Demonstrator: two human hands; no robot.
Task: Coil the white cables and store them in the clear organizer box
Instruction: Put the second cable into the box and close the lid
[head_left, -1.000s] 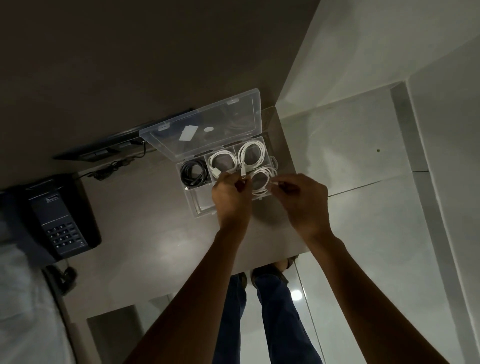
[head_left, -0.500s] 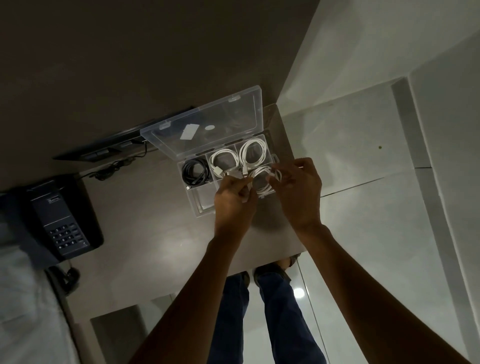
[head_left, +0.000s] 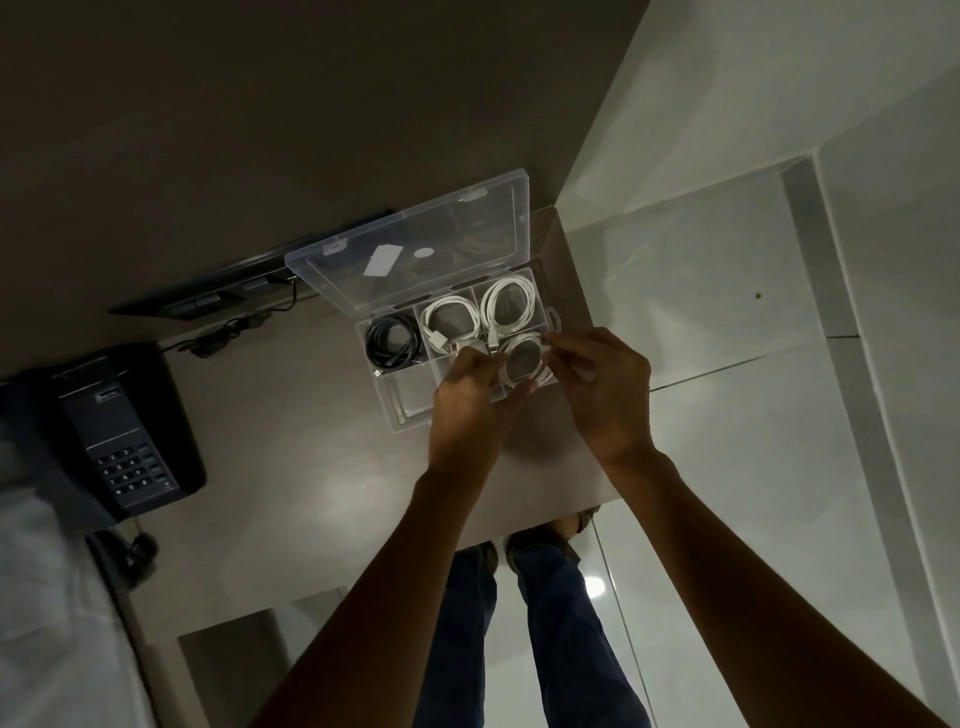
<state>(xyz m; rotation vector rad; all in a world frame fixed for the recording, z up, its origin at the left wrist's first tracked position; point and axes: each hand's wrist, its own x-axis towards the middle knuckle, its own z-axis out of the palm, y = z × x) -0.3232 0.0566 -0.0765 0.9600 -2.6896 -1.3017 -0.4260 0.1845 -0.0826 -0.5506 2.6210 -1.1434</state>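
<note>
Far right corner of bench | I watched left hand (head_left: 470, 397) and right hand (head_left: 605, 387), fingers pinching a third white coil (head_left: 522, 364), settle it into the front right compartment of the clear organizer box (head_left: 410, 415) | two white coils (head_left: 451, 318) already stored behind, black cable (head_left: 390, 343) alongside | lid (head_left: 415, 249) open, closing likely left
</note>
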